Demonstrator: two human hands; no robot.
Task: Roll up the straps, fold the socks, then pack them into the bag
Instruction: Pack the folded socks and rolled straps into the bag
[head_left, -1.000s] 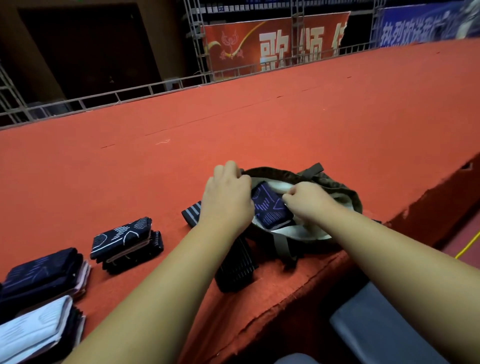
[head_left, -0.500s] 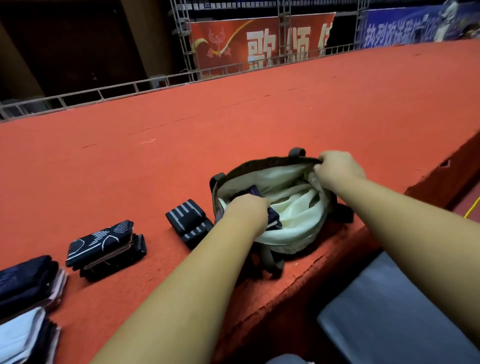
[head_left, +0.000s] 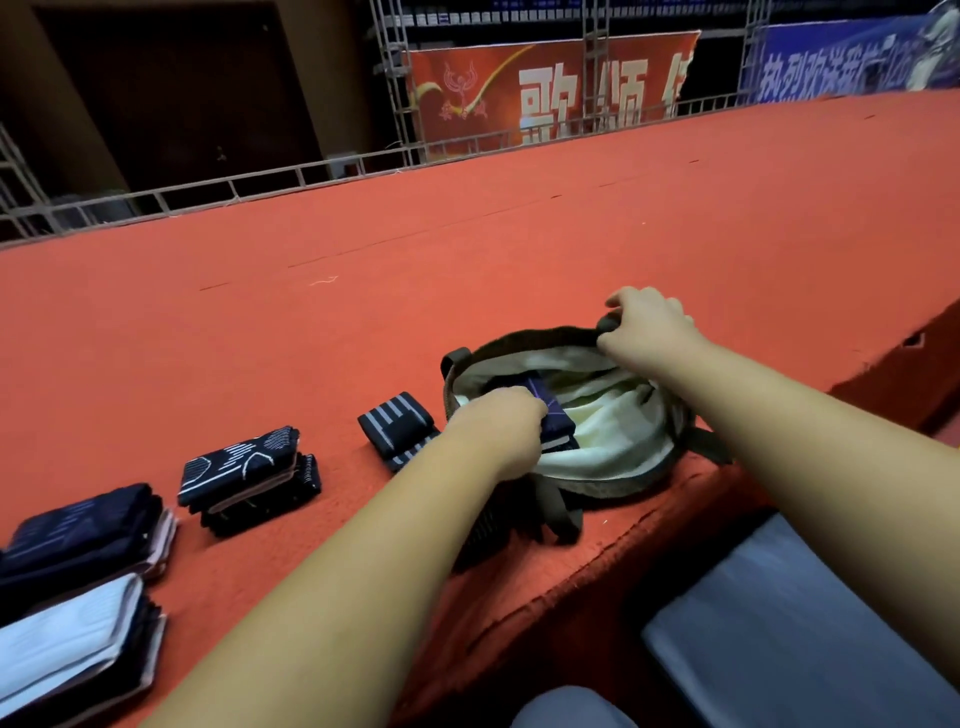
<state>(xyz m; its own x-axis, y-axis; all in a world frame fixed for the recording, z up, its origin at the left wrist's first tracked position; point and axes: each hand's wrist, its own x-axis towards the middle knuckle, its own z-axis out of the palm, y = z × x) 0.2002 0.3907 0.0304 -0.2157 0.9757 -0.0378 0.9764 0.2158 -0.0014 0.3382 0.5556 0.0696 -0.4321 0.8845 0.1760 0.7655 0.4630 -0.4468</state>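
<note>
An olive bag (head_left: 613, 486) with a pale lining lies open near the front edge of the red surface. My right hand (head_left: 647, 325) grips the bag's far rim and holds the mouth open. Inside the bag, my left hand (head_left: 493, 431) holds a folded dark blue sock bundle (head_left: 553, 415). A rolled black strap with grey stripes (head_left: 397, 431) sits just left of the bag. Another dark striped strap (head_left: 485, 535) lies partly hidden under my left forearm.
Folded sock bundles lie in a row to the left: a dark patterned one (head_left: 249, 480), a navy one (head_left: 83, 535) and a white-topped one (head_left: 72, 644). The red surface (head_left: 467, 249) drops off at its front edge (head_left: 597, 561). A metal rail (head_left: 208, 187) borders the far side.
My right hand moved from the bag's middle to its far rim and pulled the mouth open. My left hand pushed the dark blue sock bundle down into the bag.
</note>
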